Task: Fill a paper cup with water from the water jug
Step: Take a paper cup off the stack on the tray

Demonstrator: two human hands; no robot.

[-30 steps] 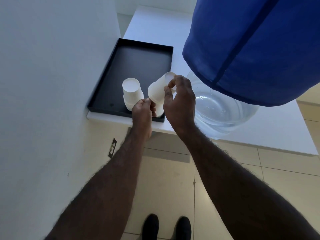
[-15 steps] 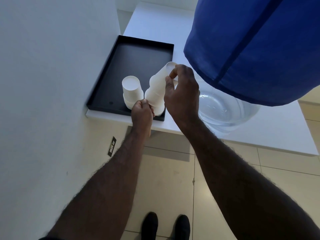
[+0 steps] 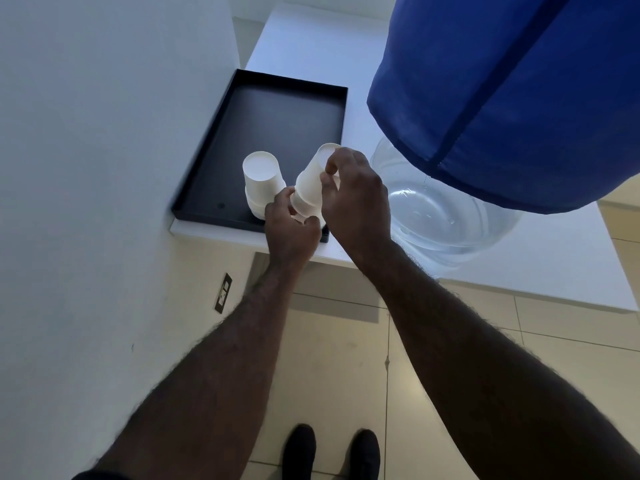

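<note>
Both hands hold a short stack of white paper cups (image 3: 310,187), upside down and tilted, just above the near edge of a black tray (image 3: 277,112). My left hand (image 3: 289,228) grips the stack's lower end. My right hand (image 3: 355,195) pinches the uppermost cup near its base. A second upside-down stack of paper cups (image 3: 261,180) stands on the tray to the left. The clear water jug (image 3: 440,209) sits on the white table (image 3: 540,268) to the right, its upper part under a blue cloth cover (image 3: 512,91).
A white wall (image 3: 104,168) runs close along the left, with a socket (image 3: 223,292) low on it. Tiled floor and my two dark shoes (image 3: 329,448) lie below the table's near edge.
The held stack has stretched: the uppermost cup has slid up and away from the cups in my left hand. My left hand has closed round the stack's lower end.
</note>
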